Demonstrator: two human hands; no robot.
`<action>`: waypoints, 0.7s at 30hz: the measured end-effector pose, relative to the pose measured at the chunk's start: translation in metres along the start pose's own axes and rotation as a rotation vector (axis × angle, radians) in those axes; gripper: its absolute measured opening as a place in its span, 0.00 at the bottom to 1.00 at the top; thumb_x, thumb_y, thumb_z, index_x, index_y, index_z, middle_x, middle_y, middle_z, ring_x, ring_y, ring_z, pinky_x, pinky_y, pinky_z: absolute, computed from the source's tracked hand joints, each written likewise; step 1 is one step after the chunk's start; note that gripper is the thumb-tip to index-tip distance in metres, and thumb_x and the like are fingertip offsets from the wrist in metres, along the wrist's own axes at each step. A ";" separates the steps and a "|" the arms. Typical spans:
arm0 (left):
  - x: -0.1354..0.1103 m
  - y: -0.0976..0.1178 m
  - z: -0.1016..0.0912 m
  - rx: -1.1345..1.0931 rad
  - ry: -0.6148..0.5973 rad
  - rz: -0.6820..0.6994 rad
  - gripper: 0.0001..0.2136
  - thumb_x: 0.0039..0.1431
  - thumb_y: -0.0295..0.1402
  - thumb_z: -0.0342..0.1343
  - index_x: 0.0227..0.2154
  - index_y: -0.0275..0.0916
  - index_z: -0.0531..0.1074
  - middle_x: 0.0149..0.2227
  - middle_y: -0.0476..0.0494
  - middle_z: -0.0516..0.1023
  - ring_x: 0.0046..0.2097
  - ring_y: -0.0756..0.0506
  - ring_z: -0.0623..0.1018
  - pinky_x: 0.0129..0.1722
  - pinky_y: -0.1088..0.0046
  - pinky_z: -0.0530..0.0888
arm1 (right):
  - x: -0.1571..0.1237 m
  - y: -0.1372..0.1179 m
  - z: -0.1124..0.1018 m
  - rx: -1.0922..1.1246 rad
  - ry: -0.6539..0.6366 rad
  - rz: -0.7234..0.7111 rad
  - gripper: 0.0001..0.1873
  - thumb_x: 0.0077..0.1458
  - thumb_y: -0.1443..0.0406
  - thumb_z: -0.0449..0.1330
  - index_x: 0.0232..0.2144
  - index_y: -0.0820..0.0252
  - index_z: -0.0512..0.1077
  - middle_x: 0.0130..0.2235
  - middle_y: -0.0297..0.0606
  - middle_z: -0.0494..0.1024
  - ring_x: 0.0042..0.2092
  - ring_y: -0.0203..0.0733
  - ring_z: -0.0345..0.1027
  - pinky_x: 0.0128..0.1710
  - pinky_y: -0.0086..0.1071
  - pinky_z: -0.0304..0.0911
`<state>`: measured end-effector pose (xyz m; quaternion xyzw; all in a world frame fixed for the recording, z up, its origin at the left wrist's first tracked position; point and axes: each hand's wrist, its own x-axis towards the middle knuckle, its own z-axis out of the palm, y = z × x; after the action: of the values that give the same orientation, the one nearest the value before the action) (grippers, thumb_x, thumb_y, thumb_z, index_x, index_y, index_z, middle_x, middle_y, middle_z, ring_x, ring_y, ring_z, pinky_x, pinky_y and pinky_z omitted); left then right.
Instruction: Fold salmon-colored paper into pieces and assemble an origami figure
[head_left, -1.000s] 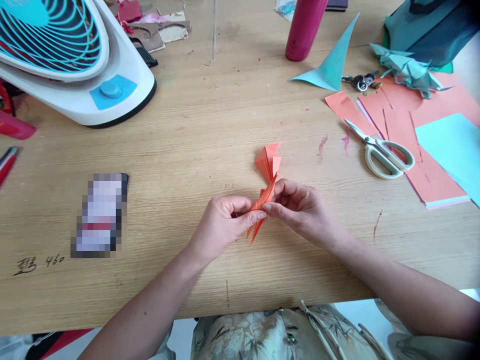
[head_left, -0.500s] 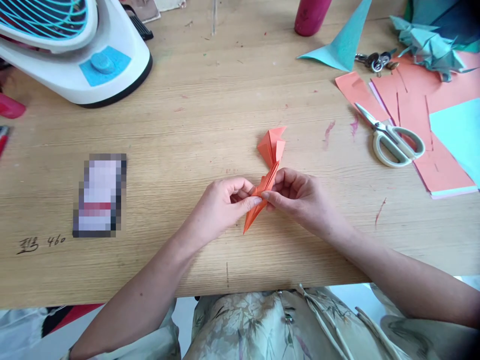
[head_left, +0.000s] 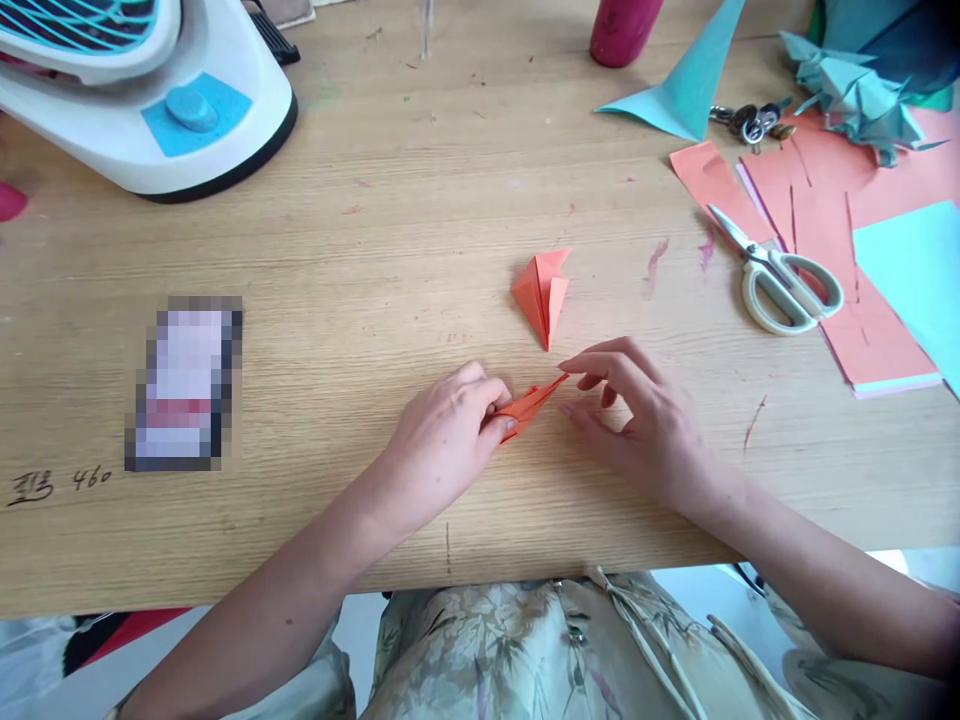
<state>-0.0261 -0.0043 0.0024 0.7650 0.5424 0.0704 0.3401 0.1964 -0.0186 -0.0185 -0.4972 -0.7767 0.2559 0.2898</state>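
My left hand (head_left: 444, 440) is closed, pinching one end of a narrow folded orange paper piece (head_left: 534, 401) that lies low over the wooden table (head_left: 420, 250). My right hand (head_left: 637, 420) is beside it with fingers spread apart; a fingertip is at the piece's pointed far tip. A second folded orange paper shape (head_left: 543, 290), like a pointed fan, lies on the table just beyond both hands, touched by neither.
White-handled scissors (head_left: 780, 284) lie on orange paper sheets (head_left: 832, 230) at right, with a light-blue sheet (head_left: 911, 270), a blue paper cone (head_left: 690, 80), keys (head_left: 750, 120) and a magenta bottle (head_left: 622, 30). A white fan base (head_left: 150, 110) sits far left; a blurred card (head_left: 184, 385) lies left.
The narrow orange piece has come away from the fan-shaped one, which now lies alone on the table. My right hand let go and opened; my left hand lowered the piece.
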 end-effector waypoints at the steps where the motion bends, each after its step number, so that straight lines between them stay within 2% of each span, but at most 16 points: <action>1: 0.000 0.000 0.002 -0.012 0.027 -0.001 0.02 0.62 0.28 0.60 0.34 0.39 0.73 0.37 0.49 0.74 0.36 0.47 0.75 0.35 0.70 0.67 | 0.000 0.001 0.001 -0.024 -0.021 -0.026 0.15 0.61 0.69 0.59 0.50 0.55 0.69 0.48 0.43 0.73 0.45 0.44 0.73 0.40 0.38 0.71; 3: -0.001 -0.002 0.005 -0.045 0.089 0.016 0.07 0.58 0.24 0.62 0.37 0.39 0.70 0.37 0.50 0.74 0.36 0.48 0.75 0.34 0.71 0.67 | 0.002 0.001 0.003 -0.042 -0.058 -0.014 0.16 0.60 0.70 0.59 0.50 0.55 0.69 0.49 0.44 0.72 0.44 0.45 0.73 0.41 0.37 0.71; 5: -0.003 -0.004 0.008 -0.063 0.130 0.069 0.08 0.58 0.22 0.62 0.35 0.39 0.69 0.36 0.51 0.73 0.35 0.49 0.74 0.33 0.72 0.67 | 0.005 0.002 0.005 -0.049 -0.072 0.023 0.16 0.60 0.71 0.59 0.50 0.55 0.69 0.48 0.43 0.73 0.42 0.43 0.73 0.40 0.37 0.71; 8: -0.006 -0.005 0.013 -0.055 0.169 0.187 0.06 0.63 0.22 0.57 0.32 0.38 0.71 0.35 0.50 0.72 0.35 0.50 0.73 0.34 0.73 0.69 | 0.009 0.002 0.004 -0.063 -0.075 0.055 0.13 0.59 0.72 0.59 0.46 0.55 0.70 0.45 0.41 0.73 0.38 0.41 0.73 0.37 0.35 0.69; 13: -0.013 -0.005 0.020 0.087 0.264 0.332 0.07 0.67 0.23 0.53 0.34 0.36 0.75 0.37 0.45 0.76 0.38 0.47 0.75 0.38 0.70 0.72 | 0.013 0.004 0.001 -0.073 -0.079 0.060 0.08 0.58 0.73 0.60 0.39 0.56 0.69 0.40 0.38 0.73 0.35 0.40 0.70 0.34 0.32 0.65; 17: -0.019 -0.001 0.023 0.237 0.279 0.362 0.08 0.67 0.22 0.52 0.35 0.36 0.75 0.37 0.45 0.79 0.39 0.46 0.76 0.38 0.69 0.74 | 0.019 0.004 -0.001 -0.048 -0.121 0.102 0.10 0.55 0.72 0.62 0.39 0.56 0.69 0.38 0.37 0.73 0.33 0.39 0.68 0.32 0.32 0.63; 21: -0.023 0.003 0.026 0.353 0.318 0.353 0.06 0.67 0.23 0.54 0.36 0.36 0.75 0.37 0.45 0.80 0.38 0.45 0.76 0.39 0.67 0.75 | 0.026 0.005 -0.006 0.080 -0.150 0.199 0.09 0.54 0.69 0.64 0.37 0.55 0.68 0.30 0.32 0.73 0.28 0.37 0.65 0.30 0.32 0.60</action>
<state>-0.0205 -0.0372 -0.0094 0.8742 0.4511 0.1521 0.0950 0.1949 0.0080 -0.0123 -0.5391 -0.7322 0.3509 0.2237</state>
